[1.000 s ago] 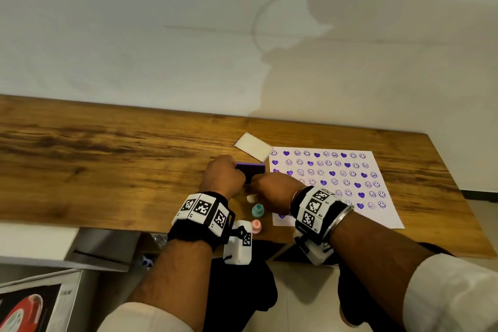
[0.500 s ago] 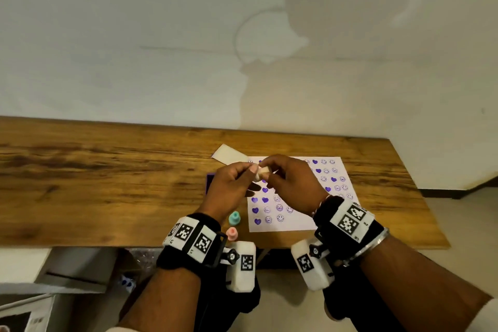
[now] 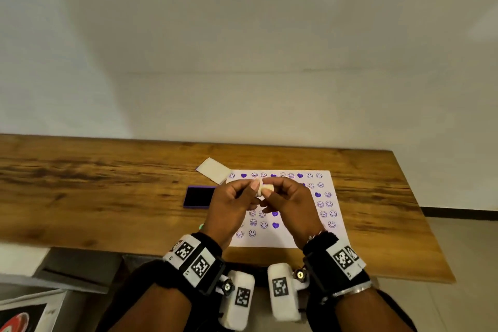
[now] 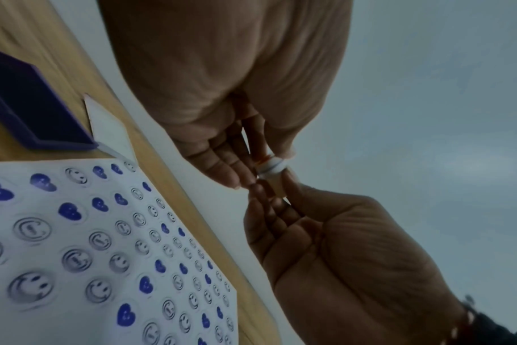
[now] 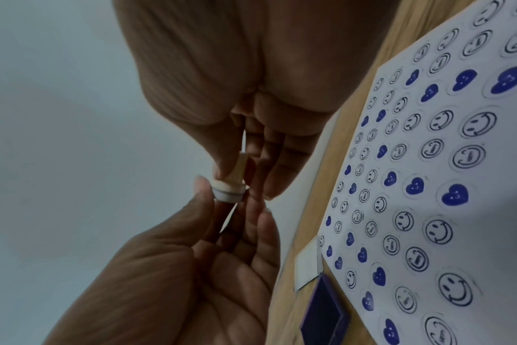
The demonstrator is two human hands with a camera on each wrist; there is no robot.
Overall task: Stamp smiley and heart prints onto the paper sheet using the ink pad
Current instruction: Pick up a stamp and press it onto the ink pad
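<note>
Pinching small cylindrical stamp (image 3: 262,188) between hands.

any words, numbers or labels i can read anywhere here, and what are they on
Some smiley prints on the paper sheet carry a short word inside the face; it may say "happy", but it is too small and blurred to be sure.
The wrist bands bear black-and-white square code markers, with tiny characters beside them, too small to read.
The stamp held by the left hand and right hand shows no text.
The ink pad shows none.
</note>
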